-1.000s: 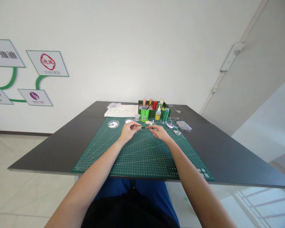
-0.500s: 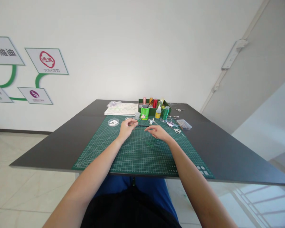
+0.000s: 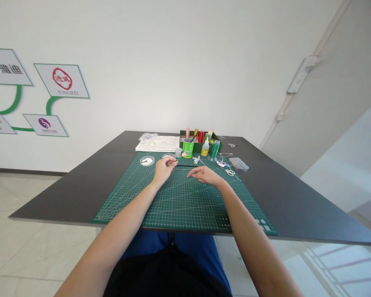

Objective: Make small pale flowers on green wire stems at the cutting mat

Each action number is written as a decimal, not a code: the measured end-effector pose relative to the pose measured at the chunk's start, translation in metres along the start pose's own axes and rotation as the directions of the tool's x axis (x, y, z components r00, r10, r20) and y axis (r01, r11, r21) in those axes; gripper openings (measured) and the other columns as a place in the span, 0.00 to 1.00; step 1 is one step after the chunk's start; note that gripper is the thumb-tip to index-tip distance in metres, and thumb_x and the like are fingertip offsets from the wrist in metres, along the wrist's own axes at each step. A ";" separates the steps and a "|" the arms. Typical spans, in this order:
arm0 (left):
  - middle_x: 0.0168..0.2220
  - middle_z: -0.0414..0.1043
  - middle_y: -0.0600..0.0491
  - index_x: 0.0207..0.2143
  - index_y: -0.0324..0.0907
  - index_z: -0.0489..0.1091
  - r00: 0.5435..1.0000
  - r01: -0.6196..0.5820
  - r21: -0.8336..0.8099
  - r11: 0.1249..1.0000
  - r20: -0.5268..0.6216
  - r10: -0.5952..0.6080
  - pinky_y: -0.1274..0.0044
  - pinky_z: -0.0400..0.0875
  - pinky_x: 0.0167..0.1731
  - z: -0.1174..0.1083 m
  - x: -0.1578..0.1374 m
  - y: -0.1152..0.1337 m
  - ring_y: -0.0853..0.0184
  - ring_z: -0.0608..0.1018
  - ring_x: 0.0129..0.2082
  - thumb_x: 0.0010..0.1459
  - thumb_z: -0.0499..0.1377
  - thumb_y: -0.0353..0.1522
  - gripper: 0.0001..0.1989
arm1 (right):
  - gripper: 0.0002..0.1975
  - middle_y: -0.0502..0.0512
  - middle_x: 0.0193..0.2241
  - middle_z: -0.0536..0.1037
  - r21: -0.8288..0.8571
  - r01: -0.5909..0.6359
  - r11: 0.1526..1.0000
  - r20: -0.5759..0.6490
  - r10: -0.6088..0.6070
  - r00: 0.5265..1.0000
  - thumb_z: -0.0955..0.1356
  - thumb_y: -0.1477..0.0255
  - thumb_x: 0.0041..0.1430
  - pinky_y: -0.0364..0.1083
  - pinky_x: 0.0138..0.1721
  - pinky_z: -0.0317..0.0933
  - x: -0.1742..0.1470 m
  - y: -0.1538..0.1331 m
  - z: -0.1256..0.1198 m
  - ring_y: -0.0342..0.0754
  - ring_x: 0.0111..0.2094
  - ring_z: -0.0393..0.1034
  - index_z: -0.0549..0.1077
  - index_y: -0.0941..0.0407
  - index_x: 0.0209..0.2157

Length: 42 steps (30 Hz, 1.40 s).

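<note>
My left hand [image 3: 164, 170] is above the far part of the green cutting mat [image 3: 173, 202], its thumb and fingers pinched together. What they hold is too small to make out, though a bit of green shows by the fingertips. To its right, my right hand [image 3: 205, 175] is bent with thumb and index finger close together; anything between them is too fine to see. Below it a faint green thread [image 3: 194, 190] curls over the mat. A thin dark rod [image 3: 185, 166] lies across the mat between the hands.
Behind the hands stand a green can [image 3: 188, 149], a yellow glue bottle [image 3: 205, 147], a green thread spool [image 3: 215, 149] and a box [image 3: 198, 147] of spools. A round dish [image 3: 147, 161] is left; scissors [image 3: 230, 172] and a clear case [image 3: 239, 164] are right. White sheets [image 3: 157, 143] lie behind.
My right hand has shifted slightly down and left, its fingertips lower over the mat. My left hand keeps its pinch in nearly the same place. The whole view has moved slightly.
</note>
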<state>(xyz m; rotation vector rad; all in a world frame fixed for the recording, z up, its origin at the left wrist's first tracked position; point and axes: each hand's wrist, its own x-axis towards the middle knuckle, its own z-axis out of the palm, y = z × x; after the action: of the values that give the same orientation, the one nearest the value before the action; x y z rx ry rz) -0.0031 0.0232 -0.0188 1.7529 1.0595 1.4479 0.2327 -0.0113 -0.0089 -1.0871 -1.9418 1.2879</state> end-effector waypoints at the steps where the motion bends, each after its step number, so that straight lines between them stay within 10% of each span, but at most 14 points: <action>1: 0.30 0.77 0.51 0.34 0.39 0.77 1.000 0.001 0.000 1.000 0.003 -0.001 0.79 0.68 0.24 0.000 0.000 0.000 0.71 0.73 0.22 0.53 0.64 0.34 0.08 | 0.17 0.38 0.10 0.54 -0.004 -0.001 1.000 0.009 0.001 1.000 0.68 0.65 0.55 0.40 0.17 0.37 0.000 -0.001 0.000 0.37 0.14 0.43 0.79 0.62 0.40; 42: 0.32 0.80 0.52 0.37 0.40 0.81 1.000 0.000 0.236 0.972 0.004 -0.001 0.77 0.71 0.32 -0.005 0.004 -0.006 0.69 0.75 0.26 0.55 0.65 0.26 0.07 | 0.13 0.40 0.10 0.62 0.116 0.020 0.993 0.210 -0.044 0.977 0.68 0.69 0.57 0.40 0.17 0.42 -0.012 -0.013 -0.005 0.37 0.13 0.49 0.79 0.64 0.39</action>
<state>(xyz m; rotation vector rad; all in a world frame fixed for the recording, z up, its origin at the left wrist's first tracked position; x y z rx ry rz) -0.0089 0.0293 -0.0213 1.9175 1.2733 1.3623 0.2385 -0.0224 0.0046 -0.8893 -2.0014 1.5302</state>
